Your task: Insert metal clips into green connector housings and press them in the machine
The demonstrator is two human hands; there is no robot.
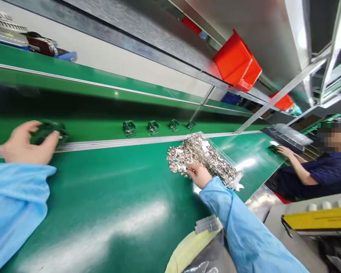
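On the left, my left hand is closed around a dark green circuit board assembly, blurred by motion, above the green belt near the metal rail. My right hand has its fingertips pinched at the near edge of a heap of small shiny metal parts. Whatever sits between those fingertips is too small to make out. The heap spills from a clear tray lying on the green work surface. Several similar board assemblies stand in a row on the belt beyond the rail.
A metal rail divides belt and work surface. Red bins hang from the shelf above. At the right, a co-worker's hand touches a dark part. A grey slotted piece lies at the near edge beside a yellowish bag.
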